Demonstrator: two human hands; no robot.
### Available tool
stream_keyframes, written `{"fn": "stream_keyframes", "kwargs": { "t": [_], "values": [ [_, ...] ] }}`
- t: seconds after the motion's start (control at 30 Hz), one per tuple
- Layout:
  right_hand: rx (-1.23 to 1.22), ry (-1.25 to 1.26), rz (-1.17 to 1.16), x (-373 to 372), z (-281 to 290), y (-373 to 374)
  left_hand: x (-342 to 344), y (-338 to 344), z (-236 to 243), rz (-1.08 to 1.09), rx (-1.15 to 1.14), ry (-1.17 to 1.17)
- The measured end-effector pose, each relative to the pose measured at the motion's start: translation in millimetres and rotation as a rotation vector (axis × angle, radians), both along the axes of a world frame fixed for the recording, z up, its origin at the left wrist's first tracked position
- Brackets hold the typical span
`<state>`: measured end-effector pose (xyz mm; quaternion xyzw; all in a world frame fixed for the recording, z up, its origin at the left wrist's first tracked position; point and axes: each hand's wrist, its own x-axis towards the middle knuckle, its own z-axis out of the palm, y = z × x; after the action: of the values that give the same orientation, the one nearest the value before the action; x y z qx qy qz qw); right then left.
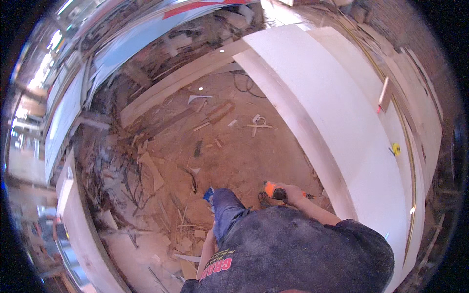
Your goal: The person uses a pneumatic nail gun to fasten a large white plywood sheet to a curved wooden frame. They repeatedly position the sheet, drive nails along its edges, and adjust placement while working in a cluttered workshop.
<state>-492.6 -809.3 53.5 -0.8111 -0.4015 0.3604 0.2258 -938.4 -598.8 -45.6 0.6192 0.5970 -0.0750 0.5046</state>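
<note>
My right hand (294,194) is closed round an orange-and-black power tool (277,192), held just in front of my dark, dusty shirt. Its exact kind is hard to make out at this size. My left forearm (207,250) hangs down beside my bent leg (227,207). The left hand's fingers are hidden by the leg, so whether they hold anything does not show. A blue shoe (208,195) shows beyond the knee. To the right of the tool stands the wooden edge of a long white panel (332,112).
Wood offcuts (152,171) and scraps litter the brown floor (234,156), thickest at left. A long board (188,73) crosses the far side. A small yellow object (395,148) and a thin wooden piece (384,93) with a red tip lie right. Another pale panel (80,229) stands left.
</note>
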Motion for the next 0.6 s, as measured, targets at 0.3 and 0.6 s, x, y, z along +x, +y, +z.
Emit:
{"fn": "stream_keyframes", "kwargs": {
  "t": [0.3,0.6],
  "values": [
    [-0.030,0.113,-0.769,-43.1,-83.2,-35.6,93.0,207.4,-41.2,-0.505,0.025,-0.079],
    [-0.359,-0.236,-1.342,-101.8,3.6,36.0,288.3,424.3,-10.1,-0.988,0.498,0.017]
  ]
}}
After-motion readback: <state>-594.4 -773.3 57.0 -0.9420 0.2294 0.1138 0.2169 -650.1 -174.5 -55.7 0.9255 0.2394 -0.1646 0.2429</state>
